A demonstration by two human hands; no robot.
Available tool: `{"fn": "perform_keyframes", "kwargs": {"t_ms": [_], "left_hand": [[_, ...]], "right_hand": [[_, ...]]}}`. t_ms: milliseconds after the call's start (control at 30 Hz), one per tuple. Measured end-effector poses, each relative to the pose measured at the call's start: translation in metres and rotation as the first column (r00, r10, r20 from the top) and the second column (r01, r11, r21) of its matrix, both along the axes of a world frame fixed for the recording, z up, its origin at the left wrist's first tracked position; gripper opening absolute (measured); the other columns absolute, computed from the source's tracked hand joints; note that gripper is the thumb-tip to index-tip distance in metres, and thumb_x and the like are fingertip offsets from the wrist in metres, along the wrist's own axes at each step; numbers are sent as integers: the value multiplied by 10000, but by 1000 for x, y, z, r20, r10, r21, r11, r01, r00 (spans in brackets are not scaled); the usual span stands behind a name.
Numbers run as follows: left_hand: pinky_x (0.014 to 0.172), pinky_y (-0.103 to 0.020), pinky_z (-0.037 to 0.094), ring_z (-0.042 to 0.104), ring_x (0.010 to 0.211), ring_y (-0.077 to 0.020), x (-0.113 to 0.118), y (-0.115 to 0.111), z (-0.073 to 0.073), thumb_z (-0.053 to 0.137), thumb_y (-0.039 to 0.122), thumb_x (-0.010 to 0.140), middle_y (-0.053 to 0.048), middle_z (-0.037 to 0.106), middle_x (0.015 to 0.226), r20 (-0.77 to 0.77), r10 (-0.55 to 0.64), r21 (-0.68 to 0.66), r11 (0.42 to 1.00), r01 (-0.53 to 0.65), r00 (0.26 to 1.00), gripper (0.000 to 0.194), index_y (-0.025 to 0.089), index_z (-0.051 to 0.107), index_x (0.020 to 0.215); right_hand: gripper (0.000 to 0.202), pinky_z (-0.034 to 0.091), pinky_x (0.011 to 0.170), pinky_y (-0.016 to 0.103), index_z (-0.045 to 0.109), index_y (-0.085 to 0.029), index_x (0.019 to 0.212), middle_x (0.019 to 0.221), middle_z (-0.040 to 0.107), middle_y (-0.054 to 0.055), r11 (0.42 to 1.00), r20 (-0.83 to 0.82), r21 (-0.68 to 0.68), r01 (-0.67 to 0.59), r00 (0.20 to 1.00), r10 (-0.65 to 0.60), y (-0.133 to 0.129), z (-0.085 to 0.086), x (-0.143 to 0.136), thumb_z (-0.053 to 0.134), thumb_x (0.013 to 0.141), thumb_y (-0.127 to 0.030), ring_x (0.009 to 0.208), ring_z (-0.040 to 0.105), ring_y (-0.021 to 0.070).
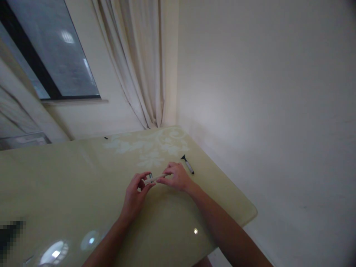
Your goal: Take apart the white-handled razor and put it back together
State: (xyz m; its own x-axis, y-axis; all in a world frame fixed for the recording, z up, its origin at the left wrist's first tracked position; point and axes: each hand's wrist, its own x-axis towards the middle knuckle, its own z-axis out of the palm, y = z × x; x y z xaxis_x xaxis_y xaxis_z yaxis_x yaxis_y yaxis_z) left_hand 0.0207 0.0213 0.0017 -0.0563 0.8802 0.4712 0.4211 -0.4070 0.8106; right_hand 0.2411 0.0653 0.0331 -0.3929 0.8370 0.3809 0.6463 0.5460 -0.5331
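Over the table, my left hand (138, 184) is closed in a pinch, thumb and fingers around a small dark-and-teal piece (151, 177). A slim pale stick (155, 178) runs from that piece across to my right hand (175, 176). The right thumb and fingertips are closed on the stick's other end. Its exact kind is too small to make out, and the fingers hide part of it. Just beyond my right hand lies a black-and-grey T-shaped tool, seemingly a razor (188, 165), apart from the fingers.
The glossy pale table (83, 185) has a white floral pattern near its far corner. A tiny black piece (106, 138) lies by the back edge. At the back left stands a clear container (26, 141). Curtains (139, 59), a window and a wall (267, 104) border the table.
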Motion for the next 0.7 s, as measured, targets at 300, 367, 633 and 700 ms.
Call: {"fn": "perform_keyframes", "kwargs": {"t_ms": [300, 367, 633, 700], "left_hand": [[634, -268, 491, 538, 638, -140, 0, -1, -1, 744, 418, 821, 31, 587, 802, -15, -19, -31, 999, 19, 1000, 374, 239, 687, 1144], [610, -265, 483, 532, 624, -137, 0, -1, -1, 748, 422, 811, 30, 589, 810, -4, -10, -24, 1000, 10, 1000, 374, 232, 685, 1127], [565, -252, 459, 518, 618, -126, 0, 1, -2, 745, 438, 816, 19, 584, 876, 21, -1, -27, 1000, 2, 1000, 379, 238, 679, 1131], [574, -256, 463, 517, 617, -126, -1, 1, -1, 744, 439, 818, 19, 581, 874, 17, 7, -27, 1000, -7, 1000, 380, 238, 681, 1134]], "right_hand": [[399, 349, 757, 281, 799, -210, 825, 791, 632, 4, 1000, 8, -16, 10, 1000, -10, 0, 1, -1, 755, 844, -606, 770, 569, 141], [421, 343, 720, 277, 798, -201, 815, 769, 620, 6, 999, 17, -23, 28, 999, -28, 1, 1, 0, 746, 846, -618, 738, 555, 139], [450, 331, 744, 291, 796, -208, 792, 750, 602, 1, 997, 30, 10, 75, 997, -75, 4, 1, 5, 736, 835, -652, 739, 548, 142], [454, 331, 749, 292, 797, -210, 802, 756, 606, 3, 998, 35, 4, 58, 998, -58, 4, 1, 6, 723, 844, -657, 746, 549, 144]]}}
